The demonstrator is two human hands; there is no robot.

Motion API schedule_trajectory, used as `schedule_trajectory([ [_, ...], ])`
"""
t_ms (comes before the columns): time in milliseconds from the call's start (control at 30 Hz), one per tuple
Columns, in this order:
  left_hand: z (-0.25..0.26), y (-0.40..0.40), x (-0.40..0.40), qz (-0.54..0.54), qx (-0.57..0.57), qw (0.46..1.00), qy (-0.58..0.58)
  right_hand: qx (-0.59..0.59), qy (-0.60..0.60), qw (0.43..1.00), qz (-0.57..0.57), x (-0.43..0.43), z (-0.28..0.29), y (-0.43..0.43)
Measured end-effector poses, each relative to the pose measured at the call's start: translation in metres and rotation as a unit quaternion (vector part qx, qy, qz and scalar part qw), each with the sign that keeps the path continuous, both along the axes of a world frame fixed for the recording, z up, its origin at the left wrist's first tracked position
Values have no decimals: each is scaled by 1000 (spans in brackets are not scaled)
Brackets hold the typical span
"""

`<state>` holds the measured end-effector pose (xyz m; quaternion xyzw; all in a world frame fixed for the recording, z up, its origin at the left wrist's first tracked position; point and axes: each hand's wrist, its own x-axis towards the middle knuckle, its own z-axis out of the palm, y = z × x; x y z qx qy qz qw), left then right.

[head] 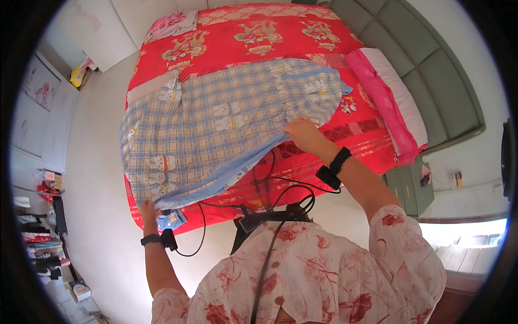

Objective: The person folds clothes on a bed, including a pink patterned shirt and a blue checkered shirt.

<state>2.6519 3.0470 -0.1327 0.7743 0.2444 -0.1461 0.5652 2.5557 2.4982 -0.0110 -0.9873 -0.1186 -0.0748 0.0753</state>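
A blue and beige plaid garment point(198, 117) with white rabbit prints is spread over the bed. My right hand point(301, 131) grips its near edge towards the right. At the lower left corner, my left hand point(149, 210) holds the same edge, its fingers partly hidden by the cloth. Between my hands the near edge is lifted, and its plain blue inner side shows. A small piece of blue printed fabric point(172, 219) rests on the bed beside my left hand.
The bed's red patterned cover point(226, 44) extends beyond the garment. A pink and white pillow point(384, 101) leans near the green padded headboard point(429, 60). Folded cloth point(174, 24) lies at the far left corner. Black cables point(297, 190) loop between my wrists and chest. A green nightstand point(408, 190) stands right.
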Motion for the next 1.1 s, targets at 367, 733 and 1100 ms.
schedule_trajectory([
  [367,136,-391,-54,-420,-2,875,-243,85,-11,984,156,42,3,-6],
  [733,115,-414,-34,-310,59,934,-167,345,-16,934,96,34,-33,-79],
  [1100,165,-418,-3,-242,-127,938,-212,414,118,902,-15,5,-105,-107],
])
